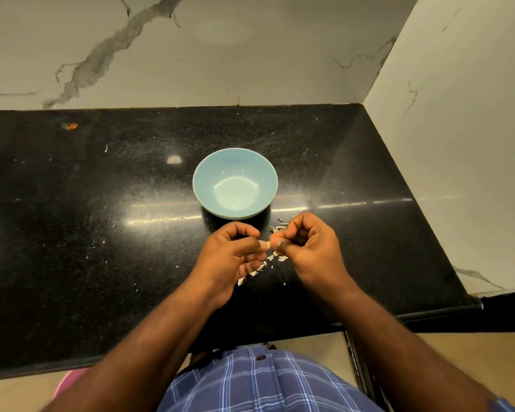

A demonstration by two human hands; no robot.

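Observation:
A small pale clove-like piece (265, 245) is held between my two hands just above the black counter. My left hand (234, 257) pinches one end with curled fingers. My right hand (306, 245) pinches the other end with thumb and fingertips. Thin whitish peel scraps (260, 267) lie scattered on the counter beneath and between the hands. A light blue bowl (204, 185) stands upright just beyond the hands, and nothing shows inside it.
The black stone counter (101, 218) ends at a marble wall behind and a white wall (458, 129) on the right. Its front edge runs near my waist. A small orange speck (70, 125) lies at the far left.

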